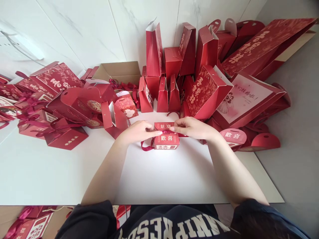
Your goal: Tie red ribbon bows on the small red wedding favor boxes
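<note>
A small red gift box (166, 140) with gold characters stands on the white table (161, 176), straight ahead of me. A dark red ribbon (147, 146) runs over its top and trails off its left side. My left hand (138, 131) has its fingers pinched together on the ribbon at the box's top left. My right hand (193, 127) pinches the ribbon at the top right. Both hands rest against the box's upper edge.
Finished red boxes with ribbons (62, 134) are piled at the left. Folded red boxes and bags (174, 66) lean on the marble wall behind. An open cardboard carton (119, 71) sits at the back. Flat red boxes (249, 96) crowd the right.
</note>
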Tool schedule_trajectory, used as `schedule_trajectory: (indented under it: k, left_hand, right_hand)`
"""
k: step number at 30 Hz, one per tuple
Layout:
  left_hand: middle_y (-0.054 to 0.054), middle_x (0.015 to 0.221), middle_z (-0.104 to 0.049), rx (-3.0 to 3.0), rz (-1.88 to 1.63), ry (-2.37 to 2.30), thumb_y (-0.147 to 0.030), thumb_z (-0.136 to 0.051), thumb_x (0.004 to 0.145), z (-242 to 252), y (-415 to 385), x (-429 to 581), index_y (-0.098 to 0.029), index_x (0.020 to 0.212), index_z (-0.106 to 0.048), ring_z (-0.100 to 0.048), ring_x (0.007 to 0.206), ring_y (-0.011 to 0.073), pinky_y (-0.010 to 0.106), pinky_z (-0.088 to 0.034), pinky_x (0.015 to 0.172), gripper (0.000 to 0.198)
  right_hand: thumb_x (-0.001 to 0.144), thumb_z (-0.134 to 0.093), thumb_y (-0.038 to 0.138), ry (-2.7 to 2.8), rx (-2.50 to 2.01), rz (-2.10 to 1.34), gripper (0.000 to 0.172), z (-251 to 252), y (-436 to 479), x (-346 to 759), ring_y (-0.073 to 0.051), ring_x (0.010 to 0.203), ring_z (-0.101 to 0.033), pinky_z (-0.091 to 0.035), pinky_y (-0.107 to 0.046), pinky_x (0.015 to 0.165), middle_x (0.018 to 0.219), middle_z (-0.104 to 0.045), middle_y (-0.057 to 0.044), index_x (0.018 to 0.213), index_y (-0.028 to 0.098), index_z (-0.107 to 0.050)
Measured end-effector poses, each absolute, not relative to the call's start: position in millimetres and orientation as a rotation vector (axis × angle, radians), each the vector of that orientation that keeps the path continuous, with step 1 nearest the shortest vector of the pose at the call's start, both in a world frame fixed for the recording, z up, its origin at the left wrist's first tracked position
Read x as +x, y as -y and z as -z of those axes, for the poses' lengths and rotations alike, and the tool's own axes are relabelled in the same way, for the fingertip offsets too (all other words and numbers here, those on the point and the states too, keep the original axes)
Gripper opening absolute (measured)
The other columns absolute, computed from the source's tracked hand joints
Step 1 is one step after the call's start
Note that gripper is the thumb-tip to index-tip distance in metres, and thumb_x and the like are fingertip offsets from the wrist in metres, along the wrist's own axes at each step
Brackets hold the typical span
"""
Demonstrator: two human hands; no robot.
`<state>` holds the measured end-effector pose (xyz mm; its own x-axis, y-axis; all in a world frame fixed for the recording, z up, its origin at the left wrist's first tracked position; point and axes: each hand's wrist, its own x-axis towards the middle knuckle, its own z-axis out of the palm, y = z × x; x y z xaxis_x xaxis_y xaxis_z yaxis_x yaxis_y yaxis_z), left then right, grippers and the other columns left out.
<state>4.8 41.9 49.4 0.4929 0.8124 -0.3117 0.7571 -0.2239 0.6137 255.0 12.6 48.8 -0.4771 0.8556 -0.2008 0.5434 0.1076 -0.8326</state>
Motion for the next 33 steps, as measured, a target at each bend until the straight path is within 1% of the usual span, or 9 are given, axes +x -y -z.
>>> schedule_trajectory:
  k: [4,7,9,11,14,19,25,30,33]
  left_hand:
    - [-0.003,0.053,-0.039,1.925,-0.035,-1.171,-0.056,-0.06,0.08,-50,-45,4,-0.017,0.052,-0.043,-0.033,0.05,0.0092,0.026,-0.024,0.049,0.05]
    - [-0.002,0.056,-0.05,1.858,-0.046,-1.161,-0.053,-0.058,0.082,-54,-45,4,-0.017,0.055,-0.051,-0.041,0.051,0.0098,0.025,-0.029,0.051,0.046]
    - [0.0,0.058,-0.058,1.814,-0.064,-1.16,-0.053,-0.055,0.084,-57,-42,5,-0.017,0.055,-0.056,-0.048,0.053,0.0111,0.025,-0.035,0.054,0.047]
    - [0.001,0.058,-0.061,1.781,-0.107,-1.146,-0.053,-0.053,0.086,-60,-40,5,-0.017,0.054,-0.056,-0.053,0.056,0.0119,0.025,-0.039,0.058,0.049]
    - [0.002,0.059,-0.064,1.804,-0.185,-1.161,-0.051,-0.052,0.087,-62,-38,4,-0.016,0.053,-0.058,-0.051,0.054,0.011,0.025,-0.039,0.058,0.049]
    - [0.003,0.059,-0.065,1.847,-0.127,-1.172,-0.045,-0.051,0.088,-60,-39,3,-0.016,0.052,-0.061,-0.054,0.055,0.0119,0.026,-0.04,0.06,0.047]
    - [0.003,0.061,-0.066,1.813,0.003,-1.133,-0.044,-0.051,0.088,-57,-45,0,-0.016,0.054,-0.064,-0.058,0.06,0.0135,0.027,-0.044,0.064,0.045]
    - [0.004,0.085,-0.067,1.796,-0.019,-0.906,-0.044,-0.058,0.087,-65,-46,-8,-0.019,0.083,-0.077,-0.061,0.076,0.0138,0.026,-0.048,0.071,0.032]
    - [0.003,0.097,-0.063,1.859,-0.106,-0.869,-0.043,-0.065,0.083,-63,-46,-8,-0.022,0.084,-0.078,-0.057,0.071,0.0102,0.025,-0.048,0.064,0.025]
  right_hand:
    - [0.091,-0.054,0.05,2.141,-1.29,-1.056,0.035,-40,-18,253,-0.017,0.068,-0.054,-0.042,-0.03,0.066,0.073,-0.055,-0.001,0.073,0.019,-0.059]
    - [0.091,-0.055,0.042,2.112,-1.2,-0.862,0.031,-33,-21,253,-0.021,0.096,-0.059,-0.043,-0.035,0.088,0.106,-0.059,-0.008,0.071,0.019,-0.055]
    - [0.092,-0.055,0.041,2.121,-1.171,-0.829,0.033,-31,-22,253,-0.024,0.106,-0.058,-0.042,-0.035,0.092,0.112,-0.06,-0.009,0.067,0.019,-0.05]
    - [0.093,-0.054,0.041,2.159,-1.165,-0.844,0.036,-32,-22,254,-0.023,0.102,-0.059,-0.042,-0.034,0.086,0.098,-0.065,-0.007,0.064,0.02,-0.047]
    - [0.092,-0.057,0.039,2.194,-1.179,-0.861,0.036,-35,-20,255,-0.02,0.086,-0.06,-0.041,-0.03,0.076,0.08,-0.065,-0.002,0.063,0.021,-0.046]
    - [0.09,-0.058,0.031,2.208,-1.183,-0.794,0.034,-34,-20,254,-0.018,0.078,-0.056,-0.038,-0.028,0.07,0.074,-0.06,0.0,0.061,0.021,-0.043]
    - [0.087,-0.057,0.022,2.237,-1.22,-0.759,0.025,-28,-22,251,-0.016,0.075,-0.054,-0.038,-0.027,0.068,0.079,-0.057,-0.001,0.064,0.02,-0.045]
    - [0.087,-0.056,0.026,2.217,-1.315,-0.799,0.031,-29,-22,253,-0.015,0.071,-0.053,-0.038,-0.027,0.066,0.073,-0.058,0.001,0.061,0.02,-0.043]
    - [0.088,-0.056,0.028,2.196,-1.323,-0.811,0.03,-29,-22,253,-0.014,0.069,-0.053,-0.038,-0.027,0.065,0.072,-0.058,0.001,0.061,0.02,-0.044]
